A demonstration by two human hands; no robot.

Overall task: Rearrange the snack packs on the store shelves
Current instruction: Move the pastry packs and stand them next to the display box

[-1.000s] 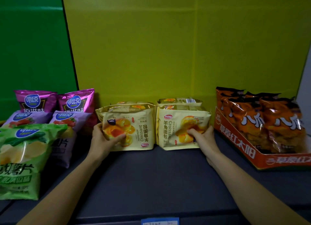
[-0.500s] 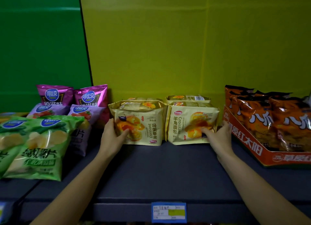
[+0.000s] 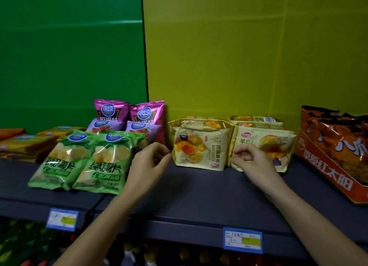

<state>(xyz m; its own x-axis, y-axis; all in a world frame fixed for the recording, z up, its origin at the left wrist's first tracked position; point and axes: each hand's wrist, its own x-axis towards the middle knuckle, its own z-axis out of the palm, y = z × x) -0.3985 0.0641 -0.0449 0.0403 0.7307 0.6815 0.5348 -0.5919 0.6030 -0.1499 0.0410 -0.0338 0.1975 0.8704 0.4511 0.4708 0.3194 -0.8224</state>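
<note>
Two yellow croissant packs stand side by side at the back of the dark shelf (image 3: 199, 190): the left pack (image 3: 199, 146) and the right pack (image 3: 264, 146), with more of the same stacked behind. My left hand (image 3: 148, 164) hovers just left of the left pack, fingers loosely curled, holding nothing. Over the lower left corner of the right pack is my right hand (image 3: 253, 162), fingers bent and apart, also empty.
Green chip bags (image 3: 83, 160) lean at the left, with purple (image 3: 139, 129) and pink bags (image 3: 127, 110) behind them. An orange display box (image 3: 328, 166) of orange snack bags stands at the right. Price tags (image 3: 242, 240) hang on the shelf's front edge.
Both hands have let go of the croissant packs and pulled back toward me. The camera view has shifted left and back, showing more of the chip bags.
</note>
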